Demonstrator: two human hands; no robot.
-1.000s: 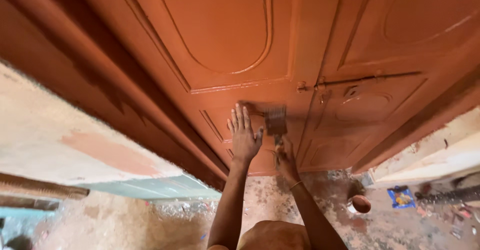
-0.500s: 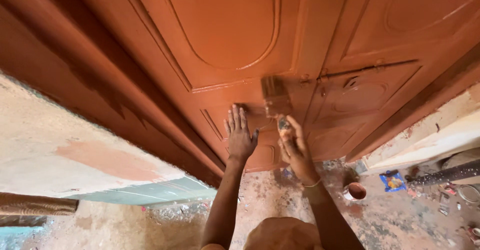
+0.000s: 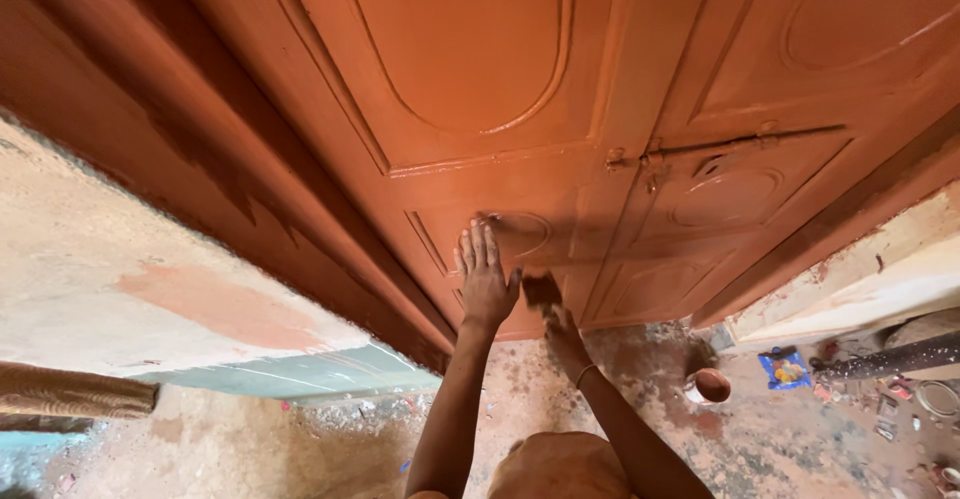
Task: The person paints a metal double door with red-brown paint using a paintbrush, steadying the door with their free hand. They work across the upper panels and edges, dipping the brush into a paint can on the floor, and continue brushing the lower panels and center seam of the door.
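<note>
Now left hand (image 3: 485,279) flat, fingers spread, pressing orange door (image 3: 470,49) to steady me. Right hand (image 3: 560,324) at 3 o'clock of it, wrapped around paintbrush (image 3: 541,289), bristles touching low panel. Paint pot (image 3: 710,386) at 4 o'clock on floor, close for dipping.

A small round pot (image 3: 710,386) of reddish paint stands on the speckled floor (image 3: 760,449) at about five o'clock. Just to its three o'clock lies a blue packet (image 3: 786,369). A dark pipe (image 3: 890,359) stretches toward the right edge. At nine o'clock runs a rough plaster wall (image 3: 110,269) with a reddish smear (image 3: 215,304), above a pale green band (image 3: 300,371).
</note>
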